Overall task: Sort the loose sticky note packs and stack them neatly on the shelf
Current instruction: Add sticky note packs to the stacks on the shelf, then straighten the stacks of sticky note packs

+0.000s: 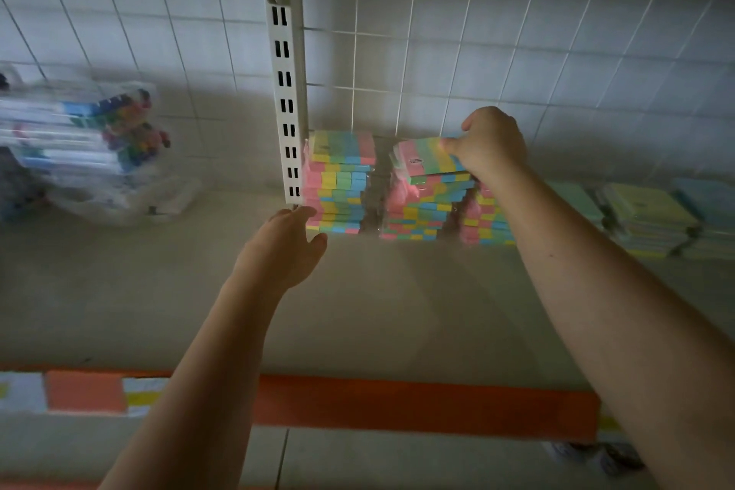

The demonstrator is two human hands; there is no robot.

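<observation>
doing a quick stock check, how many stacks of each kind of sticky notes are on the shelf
Multicolour striped stacks: 3 (left stack, middle stack, third stack partly hidden behind the right arm)
Plain pastel stacks at the right: 3 (green, yellow, blue)
Total: 6 stacks

Single view only, worn on the head. It looks forward and somewhat down into a shelf (378, 290) bay, facing the gridded back wall (477, 52) squarely. Both forearms enter from the bottom edge and reach away from the lens; the left hand (284, 247) lies nearer the camera than the right hand (491, 145). The upright (287, 103) rises just beyond the left hand. Wide-angle bending shows at the edges. No second view shares the scene.
</observation>
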